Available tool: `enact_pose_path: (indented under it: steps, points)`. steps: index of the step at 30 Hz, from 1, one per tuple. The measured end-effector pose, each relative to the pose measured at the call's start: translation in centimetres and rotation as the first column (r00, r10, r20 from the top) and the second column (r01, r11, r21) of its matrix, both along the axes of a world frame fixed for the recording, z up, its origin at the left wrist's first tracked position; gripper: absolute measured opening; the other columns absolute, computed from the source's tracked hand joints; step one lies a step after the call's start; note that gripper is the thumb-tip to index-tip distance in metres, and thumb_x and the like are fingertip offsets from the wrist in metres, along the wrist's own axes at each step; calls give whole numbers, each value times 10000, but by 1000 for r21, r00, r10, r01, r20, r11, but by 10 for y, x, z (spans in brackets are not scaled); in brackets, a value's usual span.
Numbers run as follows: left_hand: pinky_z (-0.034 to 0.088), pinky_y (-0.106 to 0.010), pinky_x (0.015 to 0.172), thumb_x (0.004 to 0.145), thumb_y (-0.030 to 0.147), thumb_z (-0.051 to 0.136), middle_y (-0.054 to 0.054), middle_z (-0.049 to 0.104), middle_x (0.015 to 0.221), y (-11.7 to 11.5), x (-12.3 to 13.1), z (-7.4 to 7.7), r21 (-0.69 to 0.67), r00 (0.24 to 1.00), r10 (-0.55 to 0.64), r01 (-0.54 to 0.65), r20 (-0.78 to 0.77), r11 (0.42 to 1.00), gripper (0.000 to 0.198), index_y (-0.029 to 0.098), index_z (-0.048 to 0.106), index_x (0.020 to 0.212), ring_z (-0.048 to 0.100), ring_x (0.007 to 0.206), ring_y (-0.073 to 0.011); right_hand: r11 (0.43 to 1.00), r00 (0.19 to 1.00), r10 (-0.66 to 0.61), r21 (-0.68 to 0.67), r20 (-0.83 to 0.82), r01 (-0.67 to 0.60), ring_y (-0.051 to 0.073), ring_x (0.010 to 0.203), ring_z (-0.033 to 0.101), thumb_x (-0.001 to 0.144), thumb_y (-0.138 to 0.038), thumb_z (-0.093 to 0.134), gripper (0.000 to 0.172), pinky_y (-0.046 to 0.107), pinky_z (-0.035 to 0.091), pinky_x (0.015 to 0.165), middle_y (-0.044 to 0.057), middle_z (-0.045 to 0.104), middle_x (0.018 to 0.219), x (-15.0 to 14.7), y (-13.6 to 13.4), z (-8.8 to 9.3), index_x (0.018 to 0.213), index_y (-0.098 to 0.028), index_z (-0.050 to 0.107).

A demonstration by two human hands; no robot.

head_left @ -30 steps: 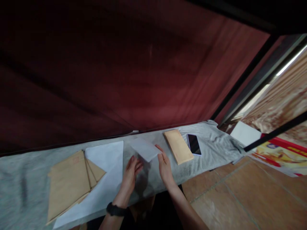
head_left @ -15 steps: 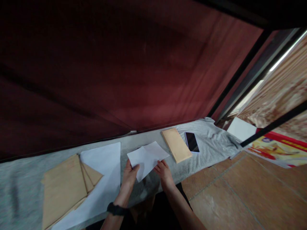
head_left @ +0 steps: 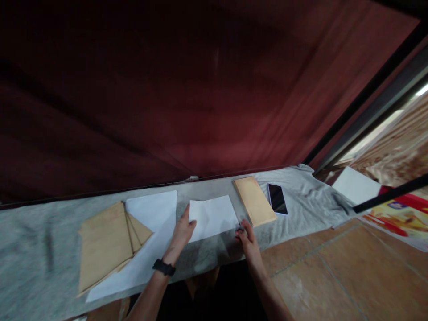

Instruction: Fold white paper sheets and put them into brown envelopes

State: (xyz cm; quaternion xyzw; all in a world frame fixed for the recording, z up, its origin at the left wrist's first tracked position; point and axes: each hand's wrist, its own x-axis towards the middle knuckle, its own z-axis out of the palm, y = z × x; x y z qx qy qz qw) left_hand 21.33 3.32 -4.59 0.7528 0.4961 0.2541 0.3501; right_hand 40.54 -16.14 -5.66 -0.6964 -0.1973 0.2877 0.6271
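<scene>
A white sheet of paper [head_left: 212, 216] lies nearly flat over the grey cloth in front of me. My left hand [head_left: 183, 229] grips its left edge, thumb on top and fingers partly hidden beneath. At the lower right corner, my right hand [head_left: 246, 236] has curled fingers closed about the paper's edge; the exact contact is partly in shadow. Left of the sheet rests a stack of larger white paper [head_left: 163, 214], partly covered by several brown envelopes [head_left: 105, 243]. Just beyond my right hand is a pile of tan envelopes [head_left: 254, 200].
A phone [head_left: 277, 199] lies right of the tan envelopes. Grey cloth [head_left: 307, 196] covers the narrow bench, against a dark red curtain-like panel [head_left: 200, 111]. Black bars [head_left: 394, 196] cross at right, near a white box [head_left: 356, 183] and a colourful printed package [head_left: 401, 214] over the tiled floor [head_left: 321, 276].
The paper, earlier bent and tilted between both hands, now lies flatter and squarer. My right hand has shifted to its lower right corner. The whole view has turned slightly left.
</scene>
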Motion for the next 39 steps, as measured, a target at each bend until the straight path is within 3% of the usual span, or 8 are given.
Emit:
enact_pose_path:
  steps: [4,8,12,16,21,24,33,39]
  points:
    - [508,-425,1045,805,128,563,-175,659,1332,-1,-3,4,-38,996,-42,39,-81,999,761,84,357,1536,650,1210,-297,975,855,221,-113,469,-190,276,1382,494,993,-445,417,472,483,451,1128,120,517,1502,-4,-5,15,1364,-212,591]
    - [494,-409,1067,833,136,550,-174,624,1381,-5,-3,14,-33,994,-70,67,-86,997,759,77,315,1552,621,1254,-285,865,553,484,-277,678,-418,237,1398,480,1049,-356,357,448,483,386,1185,86,548,1486,-16,6,29,1434,-219,543]
    - [536,-399,1016,864,154,545,-163,640,1351,-12,-2,22,35,996,-8,11,-90,999,737,100,302,1557,654,1194,-274,832,330,520,-380,787,-405,253,1410,467,1058,-322,368,453,496,392,1175,119,552,1478,-29,17,25,1451,-159,522]
    - [459,-468,1114,949,196,463,-184,520,1465,-40,1,17,314,992,102,-74,-73,947,593,120,358,1528,513,1360,-294,849,298,495,-381,816,-367,246,1406,474,1068,-318,349,463,492,397,1169,132,559,1468,-33,14,15,1471,-144,495]
    - [403,-464,1173,1010,260,403,-154,452,1546,-101,12,-8,444,957,-121,231,-262,866,511,146,388,1508,395,1456,-264,835,306,512,-382,802,-396,225,1448,416,1071,-351,336,490,481,362,1193,90,493,1532,-32,11,14,1530,-194,407]
    - [364,-471,1198,1000,220,378,-177,427,1562,-121,16,-19,446,897,-137,336,-421,830,536,88,359,1520,360,1477,-268,825,305,530,-396,792,-404,219,1455,403,1073,-345,314,493,472,345,1203,88,489,1535,-37,14,16,1527,-180,410]
    - [323,-456,1217,940,128,351,-177,399,1580,-127,13,-15,497,811,-20,378,-585,781,598,62,346,1535,287,1509,-265,851,219,507,-443,834,-281,230,1439,426,1069,-380,342,501,446,319,1214,78,477,1543,-48,13,7,1515,-172,437]
    - [383,-485,1169,998,394,407,-244,411,1552,-132,7,-18,532,847,71,263,-527,805,624,2,409,1483,339,1481,-331,910,178,415,-404,892,-96,279,1443,421,1061,-417,369,585,470,328,1198,154,429,1559,-39,6,-8,1562,-116,340]
